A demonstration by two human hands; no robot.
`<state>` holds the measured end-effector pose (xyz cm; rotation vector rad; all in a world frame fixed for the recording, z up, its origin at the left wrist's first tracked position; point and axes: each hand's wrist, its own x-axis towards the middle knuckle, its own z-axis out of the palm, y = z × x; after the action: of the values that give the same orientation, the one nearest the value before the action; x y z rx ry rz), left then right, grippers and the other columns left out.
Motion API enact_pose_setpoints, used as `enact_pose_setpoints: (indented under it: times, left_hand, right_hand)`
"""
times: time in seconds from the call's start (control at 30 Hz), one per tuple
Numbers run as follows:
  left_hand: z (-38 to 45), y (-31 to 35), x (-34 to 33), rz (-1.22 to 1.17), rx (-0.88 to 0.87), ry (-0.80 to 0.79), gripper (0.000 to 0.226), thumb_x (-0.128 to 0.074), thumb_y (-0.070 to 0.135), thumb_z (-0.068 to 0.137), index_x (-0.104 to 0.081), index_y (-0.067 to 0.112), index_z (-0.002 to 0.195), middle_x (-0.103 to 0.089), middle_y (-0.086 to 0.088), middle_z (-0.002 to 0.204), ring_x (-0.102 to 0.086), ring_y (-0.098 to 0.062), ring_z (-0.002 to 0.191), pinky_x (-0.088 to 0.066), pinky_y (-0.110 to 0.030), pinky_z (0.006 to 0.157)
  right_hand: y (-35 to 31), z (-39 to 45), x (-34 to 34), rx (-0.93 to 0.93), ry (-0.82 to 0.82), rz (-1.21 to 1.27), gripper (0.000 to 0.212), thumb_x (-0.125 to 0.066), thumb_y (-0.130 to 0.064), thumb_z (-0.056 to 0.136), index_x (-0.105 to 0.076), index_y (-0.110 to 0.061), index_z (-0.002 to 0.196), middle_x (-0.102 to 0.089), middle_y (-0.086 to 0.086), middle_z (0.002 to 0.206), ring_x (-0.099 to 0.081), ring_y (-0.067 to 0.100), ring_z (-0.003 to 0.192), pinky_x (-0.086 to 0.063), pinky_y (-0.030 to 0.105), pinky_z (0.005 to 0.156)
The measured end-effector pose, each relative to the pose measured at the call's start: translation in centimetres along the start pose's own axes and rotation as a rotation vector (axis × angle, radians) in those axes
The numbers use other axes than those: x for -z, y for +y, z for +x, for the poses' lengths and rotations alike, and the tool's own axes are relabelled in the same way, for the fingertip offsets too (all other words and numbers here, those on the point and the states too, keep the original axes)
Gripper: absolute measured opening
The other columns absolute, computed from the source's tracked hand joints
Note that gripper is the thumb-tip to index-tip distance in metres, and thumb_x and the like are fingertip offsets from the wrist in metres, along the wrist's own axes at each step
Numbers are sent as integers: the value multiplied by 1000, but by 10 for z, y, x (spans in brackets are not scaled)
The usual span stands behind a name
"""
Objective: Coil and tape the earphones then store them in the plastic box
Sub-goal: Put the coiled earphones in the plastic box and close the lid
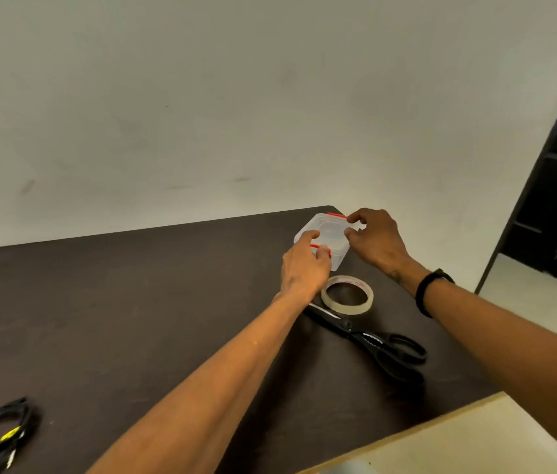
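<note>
- The left hand (304, 265) rests on the near-left side of the plastic box (330, 236), fingers curled over its lid edge and thumb at the near red clip (321, 248); it grips the box.
- The right hand (374, 239) is at the box's 3 o'clock side, fingertips pinching at the lid edge beside the far red clip (337, 215). A dark band (426, 285) circles that wrist.
- The box sits lidded near the far right corner of the dark table (133, 302).
- A roll of clear tape (347, 295) lies flat at the box's 6 o'clock, just beside the left wrist.
- Black scissors (373, 340) lie at the tape's 5 o'clock, blades tucked under the left forearm.
- The earphones (0, 436), a loose black cable bundle with a yellow mark, lie well apart at the table's 8 o'clock, untaped.
</note>
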<state>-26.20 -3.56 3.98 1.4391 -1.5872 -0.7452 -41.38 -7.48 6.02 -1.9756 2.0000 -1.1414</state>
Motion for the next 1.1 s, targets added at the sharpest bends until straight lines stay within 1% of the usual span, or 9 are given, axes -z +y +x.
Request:
enact_pose_setpoints:
  times: [0.13, 0.23, 0.3, 0.4, 0.47, 0.57, 0.83, 1.0, 1.1]
  left_hand:
    - [21, 0, -11, 6, 66, 44, 42, -47, 41, 108, -47, 26, 147, -61, -8, 143, -63, -27, 126, -53, -41, 100]
    - [34, -5, -16, -4, 118, 86, 31, -50, 47, 106, -55, 24, 127, -67, -6, 128, -69, -26, 112, -58, -39, 95]
    - [42, -11, -18, -59, 137, 110, 19, -57, 45, 103, -52, 28, 111, -68, -4, 115, -72, -24, 99, -63, -40, 89]
    - [50, -19, -15, -150, 179, 131, 16, -69, 33, 98, -56, 27, 103, -68, -1, 104, -74, -22, 93, -65, -38, 83]
    - [52, -24, -6, -208, 205, 149, 16, -74, 26, 94, -59, 28, 100, -68, 0, 100, -74, -21, 91, -65, -38, 83]
    - [47, -33, 20, -246, 218, 155, 16, -73, 19, 92, -64, 22, 105, -69, -1, 100, -75, -17, 85, -65, -38, 83]
    - [-8, -54, 149, -136, 114, 124, 23, -58, 17, 94, -63, 21, 117, -72, -12, 107, -72, -22, 85, -64, -43, 84]
    - [-64, -78, 220, -23, 147, 194, 54, -64, 23, 94, -42, 25, 144, -73, -13, 103, -73, -21, 79, -63, -41, 85]
    - [-96, -97, 246, -171, 247, 257, 48, -75, 26, 91, -59, 8, 133, -75, -12, 94, -70, -18, 73, -63, -40, 82]
  right_hand:
    - [12, 20, -8, -64, -66, 7, 39, -70, -22, 98, -64, -8, 133, -59, 13, 145, -55, 30, 132, -46, 36, 108]
    - [18, 31, -13, -105, -87, 27, 44, -69, -24, 100, -58, -8, 140, -55, 15, 149, -54, 32, 133, -46, 39, 109]
    - [22, 39, -16, -145, -111, 67, 50, -69, -26, 100, -53, -10, 144, -52, 15, 152, -55, 34, 133, -47, 41, 109]
    - [26, 48, -18, -193, -180, 148, 62, -76, -29, 94, -48, -17, 148, -50, 14, 153, -56, 35, 132, -51, 46, 108]
    - [25, 54, -20, -234, -213, 262, 66, -81, -22, 89, -49, -18, 147, -54, 15, 148, -60, 35, 126, -59, 45, 97]
    - [11, 55, -19, -320, -207, 460, 59, -82, -12, 88, -56, -12, 141, -60, 16, 138, -66, 34, 114, -64, 38, 78]
    - [-68, -1, -27, -340, -384, 755, 40, -81, -34, 89, -75, -1, 110, -74, 18, 105, -67, 24, 84, -64, 39, 82]
    - [-122, -72, -36, -285, -400, 699, 40, -78, -46, 90, -70, -7, 89, -66, 11, 77, -58, 15, 57, -63, 34, 65]
    - [-139, -114, -35, -203, -453, 634, 41, -72, -48, 94, -65, -10, 81, -65, 7, 70, -59, 14, 54, -61, 33, 61]
